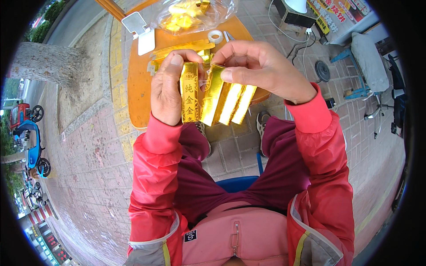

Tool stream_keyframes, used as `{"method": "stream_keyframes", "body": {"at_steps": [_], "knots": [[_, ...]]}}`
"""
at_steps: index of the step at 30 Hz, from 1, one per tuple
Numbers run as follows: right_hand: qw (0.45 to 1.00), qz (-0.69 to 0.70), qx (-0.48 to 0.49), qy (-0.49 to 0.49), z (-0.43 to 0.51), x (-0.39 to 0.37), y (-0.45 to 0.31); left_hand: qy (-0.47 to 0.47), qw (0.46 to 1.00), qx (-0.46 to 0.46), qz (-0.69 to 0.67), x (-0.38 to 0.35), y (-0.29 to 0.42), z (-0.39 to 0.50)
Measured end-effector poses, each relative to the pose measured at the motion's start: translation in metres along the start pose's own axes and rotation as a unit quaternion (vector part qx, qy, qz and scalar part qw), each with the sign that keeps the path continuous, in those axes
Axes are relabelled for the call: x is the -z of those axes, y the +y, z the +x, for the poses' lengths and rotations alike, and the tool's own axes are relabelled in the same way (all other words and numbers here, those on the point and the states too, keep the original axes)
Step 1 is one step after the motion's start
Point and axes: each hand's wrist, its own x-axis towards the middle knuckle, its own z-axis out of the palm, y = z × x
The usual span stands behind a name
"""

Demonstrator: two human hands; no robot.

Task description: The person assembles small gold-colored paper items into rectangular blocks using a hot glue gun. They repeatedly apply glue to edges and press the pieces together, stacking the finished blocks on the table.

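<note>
Several shiny gold paper bars hang side by side between my hands, above the near edge of the table. My left hand [168, 86] grips the leftmost gold bar [189, 96], which has printed characters on its face. With thumb and fingers, my right hand [266, 68] pinches the top of the neighbouring gold bar [213, 96]. Two more gold bars [232, 103] fan out to its right. A strip of clear film, perhaps tape, shows in the gap between the first two bars. Behind my hands, folded gold card pieces [181, 48] lie on the table, partly hidden.
The orange wooden table [139, 96] carries a tape roll [215, 36], a metal tool like scissors [228, 36], a white folding stand [146, 41] and a clear plastic bag [193, 20] of gold pieces. A blue stool [357, 74] with a cushion stands right; cables [304, 50] trail on the paving.
</note>
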Motion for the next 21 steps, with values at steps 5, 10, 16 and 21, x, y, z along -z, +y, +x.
{"method": "stream_keyframes", "body": {"at_steps": [5,10,16,21], "knots": [[1.0,-0.016,0.008,0.004,0.0008,0.0002,0.0001,0.018,0.998,-0.017,0.061,-0.0023,-0.0003,-0.0015],[1.0,-0.021,0.007,0.007,0.0015,-0.0011,0.0024,0.009,0.998,-0.018,0.06,-0.0052,-0.0004,-0.0037],[1.0,-0.019,0.006,0.008,0.0009,-0.0007,0.0033,-0.007,0.999,-0.01,0.043,-0.0062,0.0011,-0.0046],[1.0,-0.013,0.007,0.027,-0.0016,-0.0056,0.0011,-0.014,0.989,-0.066,0.133,-0.0042,-0.0004,-0.0048]]}}
